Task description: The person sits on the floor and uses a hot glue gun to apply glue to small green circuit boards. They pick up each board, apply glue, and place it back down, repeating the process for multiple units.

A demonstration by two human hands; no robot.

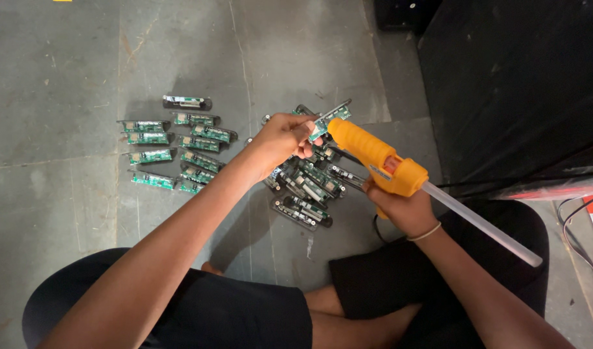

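Note:
My left hand (283, 137) holds a small green circuit board with a black faceplate (329, 116) up above the floor. My right hand (400, 208) grips an orange hot glue gun (374, 158) by its handle, its nozzle touching the held board. A clear glue stick (484, 226) juts out of the gun's back toward the lower right. Under my hands lies a loose heap of the same boards (306, 187). To the left, several more boards (180, 145) lie side by side in rows on the grey floor.
I sit cross-legged in dark shorts on a grey stone floor (64, 77). A black cloth-covered mass (516, 84) fills the upper right. Cables and a red-and-white object (591, 216) lie at the right edge.

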